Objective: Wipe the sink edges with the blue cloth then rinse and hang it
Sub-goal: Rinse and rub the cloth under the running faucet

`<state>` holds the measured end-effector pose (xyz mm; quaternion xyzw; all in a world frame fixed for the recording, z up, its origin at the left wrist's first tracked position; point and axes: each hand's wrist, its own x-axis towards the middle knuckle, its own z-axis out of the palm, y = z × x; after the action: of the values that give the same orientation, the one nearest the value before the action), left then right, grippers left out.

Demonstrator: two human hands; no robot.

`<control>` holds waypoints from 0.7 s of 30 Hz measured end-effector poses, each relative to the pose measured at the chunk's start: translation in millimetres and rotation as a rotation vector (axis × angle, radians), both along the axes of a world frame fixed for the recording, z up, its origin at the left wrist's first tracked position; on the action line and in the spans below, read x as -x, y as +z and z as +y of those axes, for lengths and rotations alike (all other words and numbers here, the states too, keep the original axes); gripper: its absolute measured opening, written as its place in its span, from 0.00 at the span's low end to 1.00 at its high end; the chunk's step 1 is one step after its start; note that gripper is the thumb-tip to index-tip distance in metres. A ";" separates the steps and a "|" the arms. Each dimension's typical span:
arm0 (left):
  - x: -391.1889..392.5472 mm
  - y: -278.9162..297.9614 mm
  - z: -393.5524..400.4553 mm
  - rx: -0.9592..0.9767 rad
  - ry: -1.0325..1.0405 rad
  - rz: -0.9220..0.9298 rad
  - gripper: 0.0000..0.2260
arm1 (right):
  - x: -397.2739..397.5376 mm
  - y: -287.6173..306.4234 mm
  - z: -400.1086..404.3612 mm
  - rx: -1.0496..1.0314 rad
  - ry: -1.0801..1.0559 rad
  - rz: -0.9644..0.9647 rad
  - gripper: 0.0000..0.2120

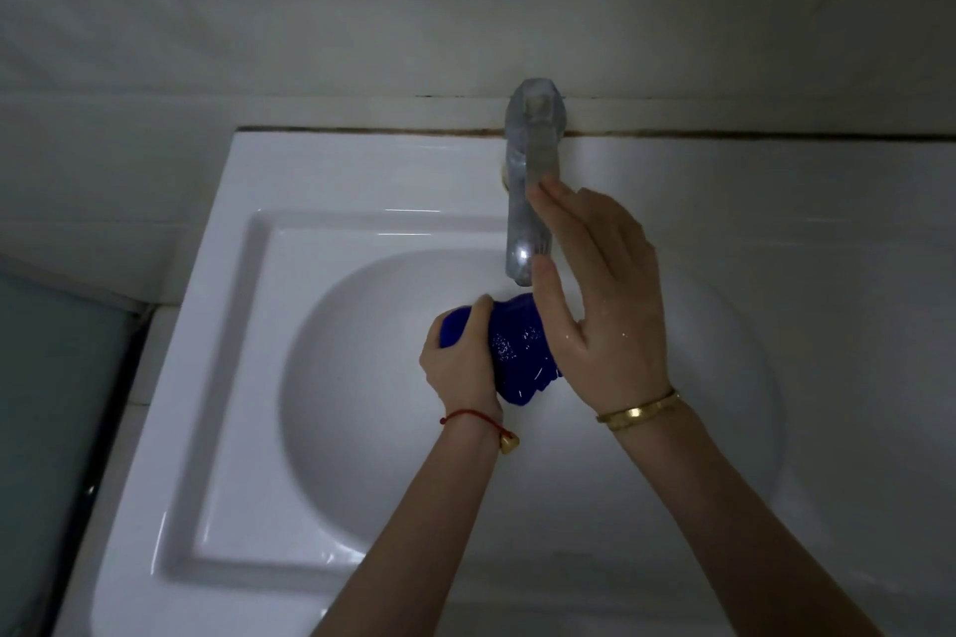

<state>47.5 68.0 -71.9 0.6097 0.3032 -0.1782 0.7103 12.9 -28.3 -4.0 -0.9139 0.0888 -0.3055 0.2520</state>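
A bunched, wet blue cloth is held over the round bowl of the white sink, just below the spout of the chrome faucet. My left hand is closed around the cloth's left end. My right hand rests against the right side of the faucet, thumb near the spout tip and fingers along the handle, palm partly covering the cloth. Water drops glisten on the cloth and on my right hand. No running stream can be made out.
The sink's flat rim runs along a white tiled wall with a dark grout line behind the faucet. A pale green surface lies left of the sink. The light is dim.
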 end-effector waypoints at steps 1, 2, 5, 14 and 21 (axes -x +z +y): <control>1.0 1.6 0.4 0.001 -0.003 -0.012 0.04 | 3.6 -1.7 0.4 -0.043 -0.011 -0.019 0.21; 2.1 1.9 0.8 -0.001 -0.011 -0.026 0.03 | 9.1 -4.7 1.3 -0.097 -0.058 -0.058 0.20; 6.0 4.4 2.2 0.005 -0.047 -0.057 0.03 | 27.5 -22.8 7.1 -0.422 -0.335 -0.082 0.20; 18.8 4.9 4.2 0.004 -0.209 -0.217 0.05 | 26.0 -57.8 24.3 -1.598 -0.479 0.509 0.19; 24.7 3.4 3.9 -0.139 -0.223 -0.490 0.04 | 11.2 -67.4 38.2 -1.618 -0.520 0.327 0.05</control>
<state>22.8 71.9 -68.5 0.7117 0.0647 -0.0814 0.6948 1.7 9.9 -71.4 -0.4370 0.5203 -0.0611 0.7311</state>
